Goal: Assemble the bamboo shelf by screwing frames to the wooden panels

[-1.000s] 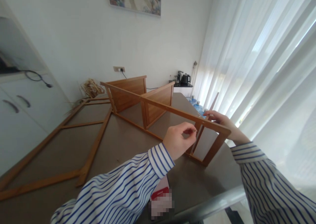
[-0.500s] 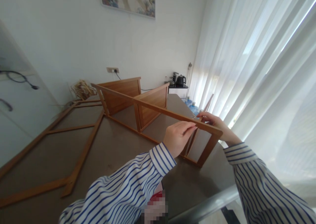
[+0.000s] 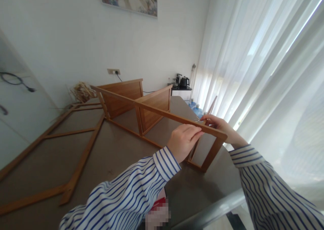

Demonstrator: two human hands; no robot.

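Wood frame (image 3: 164,112) partly hides R hand (image 3: 219,124), grip unclear; L hand (image 3: 183,138) pinched tog., contents unclear.

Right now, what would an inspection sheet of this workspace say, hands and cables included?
Surface: brown-grey tabletop.
Job's things: shelf-like wooden unit; flat wooden frame at left.
Clutter: dried plant bundle; red-and-white item, partly blurred out.
Left hand: fingertips together at the unit's upper rail; anything pinched is hidden.
Right hand: at the rail's far side.
Cables: black cord at the wall socket; another cable at far left.
Surroundings: black kettle, blue water bottles, white curtain, wall picture.
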